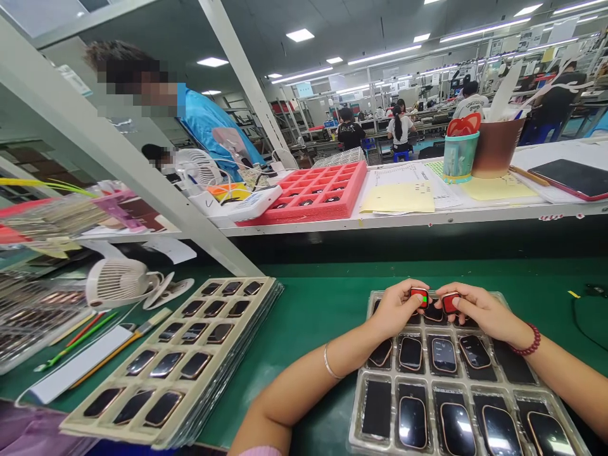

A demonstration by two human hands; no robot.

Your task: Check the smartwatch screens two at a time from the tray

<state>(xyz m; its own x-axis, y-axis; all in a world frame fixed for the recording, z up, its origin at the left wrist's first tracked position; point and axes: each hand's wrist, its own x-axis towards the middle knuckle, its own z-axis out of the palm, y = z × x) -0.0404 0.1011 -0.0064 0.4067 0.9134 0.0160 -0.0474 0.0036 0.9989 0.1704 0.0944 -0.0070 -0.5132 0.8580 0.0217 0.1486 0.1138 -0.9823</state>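
My left hand (401,307) pinches a smartwatch (420,297) whose lit screen shows red with a small green patch. Beside it, my right hand (482,310) grips a second smartwatch (451,303) with a red lit screen. Both are held above the far row of a clear plastic tray (393,373), apart from each other. More watch bodies with dark screens lie in the tray's compartments, such as a watch (444,353) with small white text on its screen. The near-left compartment holds only a dark pad (377,408).
Left of me, a stack of beige trays (190,345) holds several dark watches. Brushes (128,342), a white strip and a small fan (118,283) lie further left. On the shelf above stand a red foam tray (351,190), papers, cups and a tablet (572,176). A person in blue (213,123) leans in behind.
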